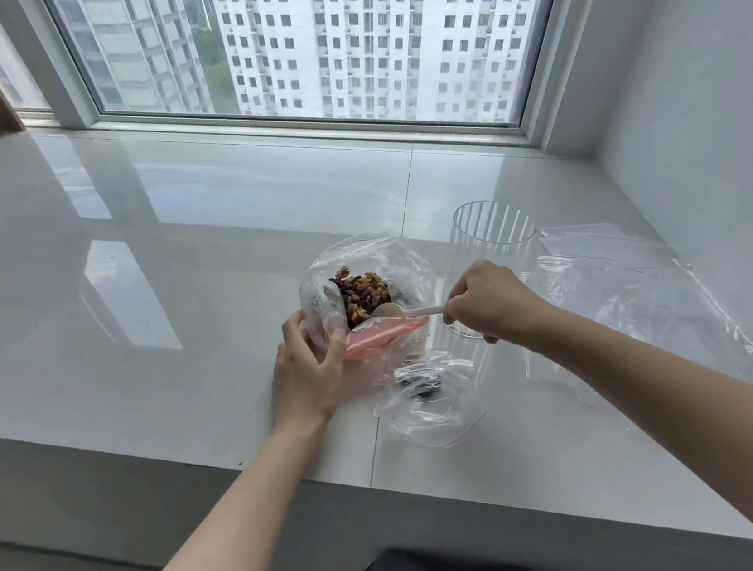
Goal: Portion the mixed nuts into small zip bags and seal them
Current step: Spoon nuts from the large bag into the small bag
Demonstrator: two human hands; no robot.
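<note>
A clear bag [319, 301] of mixed nuts [363, 294] stands open on the white sill. My left hand [306, 369] grips its near edge by the pink zip strip [383, 334]. My right hand [493, 302] pinches the handle of a white plastic spoon [408, 312], whose bowl sits inside the bag at the nuts. A small clear zip bag [431, 402] lies just in front, with a few dark pieces inside.
A tall clear ribbed cup [494, 233] stands empty right behind my right hand. More clear bags [639, 281] lie flat to the right near the wall. The sill's front edge [389, 478] runs close below the small bag. A window is behind.
</note>
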